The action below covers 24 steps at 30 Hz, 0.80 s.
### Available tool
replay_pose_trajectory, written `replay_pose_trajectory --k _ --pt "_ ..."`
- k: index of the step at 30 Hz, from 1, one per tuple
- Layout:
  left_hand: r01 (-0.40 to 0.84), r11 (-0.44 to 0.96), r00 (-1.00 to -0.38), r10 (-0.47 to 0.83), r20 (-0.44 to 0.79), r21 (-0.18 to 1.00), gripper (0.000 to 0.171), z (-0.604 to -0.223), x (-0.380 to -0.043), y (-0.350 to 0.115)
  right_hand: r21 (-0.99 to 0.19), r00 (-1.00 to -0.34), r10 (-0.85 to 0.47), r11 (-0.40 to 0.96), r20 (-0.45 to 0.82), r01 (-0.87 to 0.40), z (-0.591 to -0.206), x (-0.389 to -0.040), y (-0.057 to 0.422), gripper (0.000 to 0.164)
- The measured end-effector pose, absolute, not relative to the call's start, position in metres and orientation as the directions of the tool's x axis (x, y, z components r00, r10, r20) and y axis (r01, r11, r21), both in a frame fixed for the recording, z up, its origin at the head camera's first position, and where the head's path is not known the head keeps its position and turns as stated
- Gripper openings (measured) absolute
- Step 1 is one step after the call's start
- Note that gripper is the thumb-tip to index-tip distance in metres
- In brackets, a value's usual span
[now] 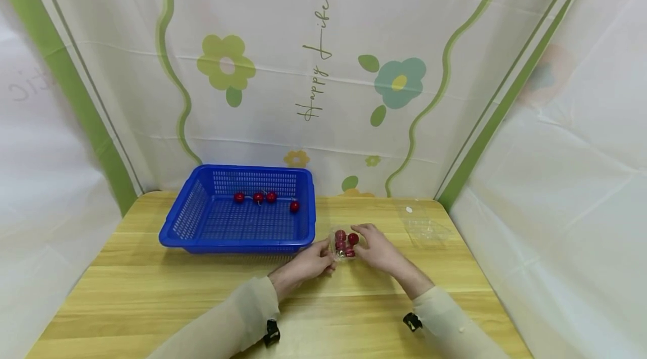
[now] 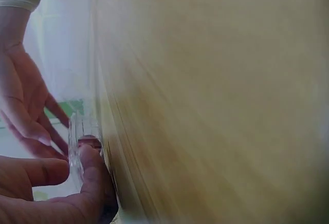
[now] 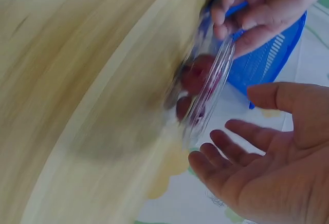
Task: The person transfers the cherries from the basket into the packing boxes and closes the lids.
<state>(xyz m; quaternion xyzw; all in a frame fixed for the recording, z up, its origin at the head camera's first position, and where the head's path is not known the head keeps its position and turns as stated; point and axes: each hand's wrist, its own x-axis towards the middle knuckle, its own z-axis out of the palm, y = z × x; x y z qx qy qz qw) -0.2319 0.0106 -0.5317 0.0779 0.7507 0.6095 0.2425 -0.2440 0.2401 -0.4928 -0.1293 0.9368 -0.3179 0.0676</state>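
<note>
A small clear plastic box (image 1: 333,250) holding several small red round fruits (image 1: 341,235) stands on the table. At its left side my left hand (image 1: 312,260) pinches the wall between thumb and fingers, as the left wrist view (image 2: 56,198) shows. My right hand (image 1: 376,249) hovers at the box's right edge. In the right wrist view its fingers (image 3: 234,149) are spread loosely, with nothing between them, apart from the box (image 3: 218,80). The fruits inside (image 3: 198,75) lie below the rim, partly blurred.
Left of the box stands a blue plastic basket (image 1: 237,244) with several red fruits (image 1: 271,196) along its far side. A clear plastic container (image 1: 427,230) lies at the table's back right. A printed curtain (image 1: 273,67) hangs behind the wooden table (image 1: 202,297).
</note>
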Motion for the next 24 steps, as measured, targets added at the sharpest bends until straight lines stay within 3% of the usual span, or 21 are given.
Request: replay_pose_trajectory --k 6,13,19,24 --pt "-0.106 0.250 -0.880 0.428 -0.208 0.962 0.069 -0.525 -0.226 0.011 -0.501 -0.939 -0.344 0.814 -0.006 -0.295 -0.499 -0.242 0.229 0.055" --pt "-0.001 0.292 -0.878 0.457 -0.141 0.956 0.074 -0.511 -0.216 0.005 -0.469 -0.957 -0.289 0.845 0.004 -0.257 -0.501 -0.243 0.231 0.060" --pt "0.089 0.314 -0.867 0.491 -0.082 0.945 0.059 -0.493 -0.206 -0.004 -0.452 -0.962 -0.275 0.858 -0.005 -0.243 -0.501 -0.250 0.236 0.063" --pt "0.091 0.273 -0.856 0.512 -0.064 0.958 0.048 -0.478 -0.201 -0.013 -0.457 -0.965 -0.263 0.860 -0.017 -0.226 -0.501 -0.257 0.239 0.064"
